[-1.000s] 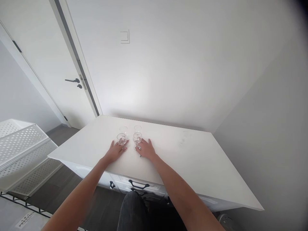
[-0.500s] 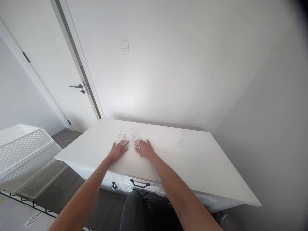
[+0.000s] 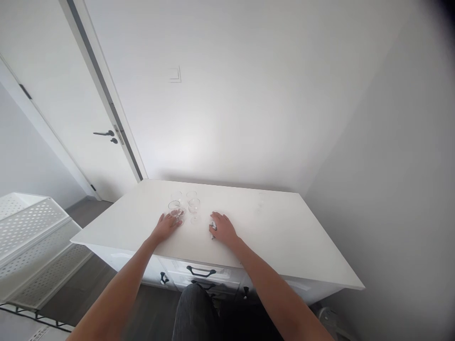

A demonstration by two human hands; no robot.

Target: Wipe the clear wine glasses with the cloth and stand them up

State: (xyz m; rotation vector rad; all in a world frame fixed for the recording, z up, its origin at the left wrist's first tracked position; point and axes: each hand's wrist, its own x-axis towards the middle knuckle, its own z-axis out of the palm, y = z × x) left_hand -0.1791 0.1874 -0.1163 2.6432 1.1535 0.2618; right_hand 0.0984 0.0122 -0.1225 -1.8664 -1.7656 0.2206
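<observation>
Several clear stemmed glasses stand close together on the white cabinet top [image 3: 270,241]. My left hand [image 3: 166,228] is at the near-left stemmed glass [image 3: 174,205], its fingers and thumb around the lower part. To its right stands another stemmed glass [image 3: 194,204], apart from both hands. Two fainter glasses, a left one [image 3: 177,195] and a right one [image 3: 192,194], are just behind. My right hand [image 3: 224,229] rests on the top, fingers curled over a small white-and-dark thing [image 3: 213,225] that is mostly hidden.
A very faint clear glass [image 3: 260,202] stands farther right on the top. Drawers with a black handle [image 3: 201,272] are below the front edge. White perforated shelving [image 3: 31,237] is at left, near a door [image 3: 71,109]. A wall rises behind the cabinet.
My right hand has left the near-right glass and moved right with the small white-and-dark thing. My left hand stays at the near-left glass. The view has shifted slightly.
</observation>
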